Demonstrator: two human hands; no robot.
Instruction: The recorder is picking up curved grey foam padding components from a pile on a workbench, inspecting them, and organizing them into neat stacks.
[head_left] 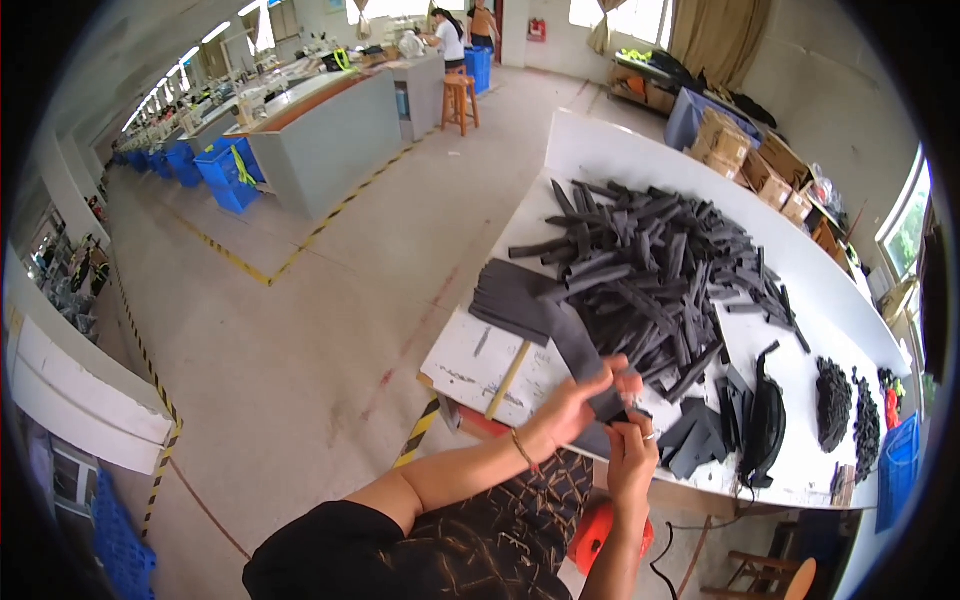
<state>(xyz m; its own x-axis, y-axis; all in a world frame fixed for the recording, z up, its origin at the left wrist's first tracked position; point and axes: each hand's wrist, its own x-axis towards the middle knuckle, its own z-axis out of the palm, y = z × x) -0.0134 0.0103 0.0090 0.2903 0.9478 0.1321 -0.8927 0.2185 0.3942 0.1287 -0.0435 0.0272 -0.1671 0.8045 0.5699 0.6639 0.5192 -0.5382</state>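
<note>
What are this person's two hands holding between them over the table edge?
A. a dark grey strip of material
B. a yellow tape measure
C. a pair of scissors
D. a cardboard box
A: the left hand and right hand both pinch a dark grey strip, the same kind as the pile of dark strips on the white table.

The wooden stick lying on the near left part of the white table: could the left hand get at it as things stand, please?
Probably yes. The wooden stick lies bare on the white table, just left of the left hand, with nothing over it. That hand, with the right hand, is holding a dark fabric strip, though.
</note>
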